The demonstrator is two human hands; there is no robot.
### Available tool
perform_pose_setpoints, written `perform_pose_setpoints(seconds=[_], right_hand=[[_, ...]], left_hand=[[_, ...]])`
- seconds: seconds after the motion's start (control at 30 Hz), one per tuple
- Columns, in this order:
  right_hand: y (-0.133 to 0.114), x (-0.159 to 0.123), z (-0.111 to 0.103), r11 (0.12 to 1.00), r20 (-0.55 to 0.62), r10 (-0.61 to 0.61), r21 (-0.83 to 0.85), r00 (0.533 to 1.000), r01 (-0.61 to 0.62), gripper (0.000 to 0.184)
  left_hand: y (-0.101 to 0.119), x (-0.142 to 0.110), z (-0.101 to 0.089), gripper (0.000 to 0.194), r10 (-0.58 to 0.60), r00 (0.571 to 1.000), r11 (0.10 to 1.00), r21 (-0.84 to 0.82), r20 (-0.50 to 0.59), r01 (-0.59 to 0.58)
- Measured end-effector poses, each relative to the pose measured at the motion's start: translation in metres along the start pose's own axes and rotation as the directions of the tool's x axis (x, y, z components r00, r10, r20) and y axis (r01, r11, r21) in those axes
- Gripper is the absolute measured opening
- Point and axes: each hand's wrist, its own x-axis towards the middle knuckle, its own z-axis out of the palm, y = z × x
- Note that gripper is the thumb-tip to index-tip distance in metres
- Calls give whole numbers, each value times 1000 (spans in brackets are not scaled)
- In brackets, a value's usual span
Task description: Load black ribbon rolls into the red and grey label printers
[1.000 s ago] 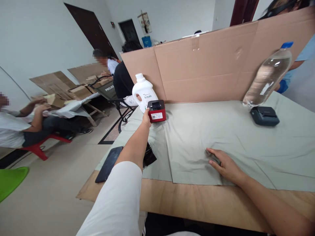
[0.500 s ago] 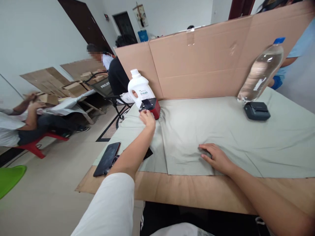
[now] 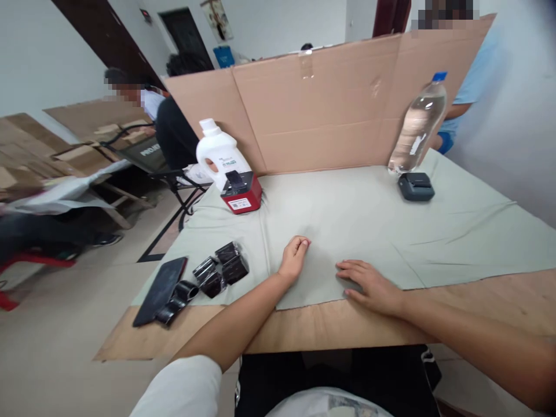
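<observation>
My left hand (image 3: 295, 258) is curled closed over the middle of the grey-green cloth (image 3: 334, 202), its thumb pressed against the fingers. What it holds, if anything, is hidden. To its right, my right hand (image 3: 369, 286) rests near the cloth's front edge, open, with fingers apart and nothing in it. Left of my hands lie several shiny black wrapped pieces (image 3: 232, 263). A few black rolled pieces (image 3: 176, 304) sit against a dark flat tablet-like slab (image 3: 160, 289). Beyond them stands a red and black box-shaped device (image 3: 243, 194) with a white label.
A white jug (image 3: 221, 153) stands behind the red device. At the back right are a clear bottle (image 3: 419, 124) with a blue cap and a small dark device (image 3: 416, 186). A cardboard panel (image 3: 321, 110) borders the far side. Other people sit beyond the table.
My left hand has come back from the red device toward me and to the right, and its fingers are now curled. The view has shifted rightward; my right hand stays open on the cloth.
</observation>
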Motion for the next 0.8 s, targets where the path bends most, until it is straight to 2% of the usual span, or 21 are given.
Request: perform_pose_setpoints(seconds=[0.07, 0.1, 0.13, 0.2, 0.27, 0.33, 0.37, 0.4, 0.43, 0.53, 0.63, 0.67, 0.7, 0.73, 0.8], right_hand=[[35, 13, -18, 999, -89, 21, -30, 996, -23, 31], [59, 23, -31, 989, -187, 104, -87, 977, -122, 31], [84, 34, -47, 957, -296, 197, -149, 935, -249, 33], [135, 54, -82, 809, -471, 393, -232, 790, -541, 42], [178, 69, -112, 612, -547, 565, -225, 618, -758, 56], [208, 75, -130, 397, -573, 727, -99, 379, -912, 72], [217, 75, -134, 320, -547, 786, -42, 289, -947, 78], [224, 74, -135, 271, -515, 824, -7, 235, -963, 82], [229, 72, -133, 249, -491, 845, 8, 213, -969, 84], [229, 69, -122, 265, -516, 826, 4, 225, -964, 80], [214, 72, -113, 278, -572, 799, 81, 184, -957, 75], [206, 74, -111, 312, -574, 794, 105, 199, -944, 75], [196, 76, -107, 374, -572, 783, 116, 246, -920, 75], [184, 79, -103, 463, -567, 756, 112, 326, -880, 75], [152, 82, -89, 672, -556, 640, 69, 530, -738, 74]], left_hand=[[1, 3, 2, 23, 67, 997, 994, 80, 45, -70], [2, 4, 3, 21, 93, 993, 988, 115, 77, -102], [3, 4, 4, 19, 111, 988, 981, 144, 109, -126], [4, 4, 5, 16, 127, 978, 969, 191, 168, -159], [5, 4, 5, 13, 134, 968, 955, 233, 211, -183], [6, 5, 5, 12, 143, 960, 942, 265, 242, -207], [6, 5, 5, 11, 145, 957, 937, 275, 252, -215], [7, 5, 4, 11, 147, 955, 934, 280, 259, -220], [7, 6, 4, 11, 148, 953, 933, 283, 264, -223], [8, 5, 3, 11, 163, 946, 928, 281, 282, -244], [8, 3, 2, 9, 185, 945, 937, 241, 271, -252], [8, 3, 2, 10, 187, 950, 947, 210, 249, -242], [9, 2, 2, 11, 179, 959, 961, 169, 219, -218], [9, 1, 2, 14, 153, 971, 978, 111, 186, -175], [12, 1, 1, 26, 45, 987, 996, -83, 154, -32]])
